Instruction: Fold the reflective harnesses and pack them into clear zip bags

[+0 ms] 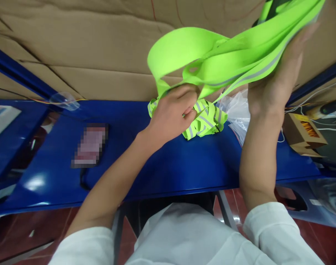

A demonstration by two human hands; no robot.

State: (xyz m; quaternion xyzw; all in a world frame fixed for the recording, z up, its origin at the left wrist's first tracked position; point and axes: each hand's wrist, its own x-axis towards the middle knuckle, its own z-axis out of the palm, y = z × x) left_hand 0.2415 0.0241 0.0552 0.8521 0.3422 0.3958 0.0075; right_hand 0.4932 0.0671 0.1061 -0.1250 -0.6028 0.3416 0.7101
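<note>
A neon green safety vest [212,55] with grey reflective stripes hangs above a glossy blue table [162,165]. My left hand [172,112] is closed in a pinch on a lower loop of the vest. Raised at the upper right, my right hand [278,79] holds the vest's bunched straps against its palm and fingers. Under my left hand, a second folded green reflective vest [206,123] lies on the table.
Clear plastic bags [236,110] lie beside the folded vest. A phone [89,145] rests on the table at left, and a small clear piece [64,100] near the back edge. A brown cardboard box [303,134] and white cables sit at right. Cardboard sheets [88,48] line the back.
</note>
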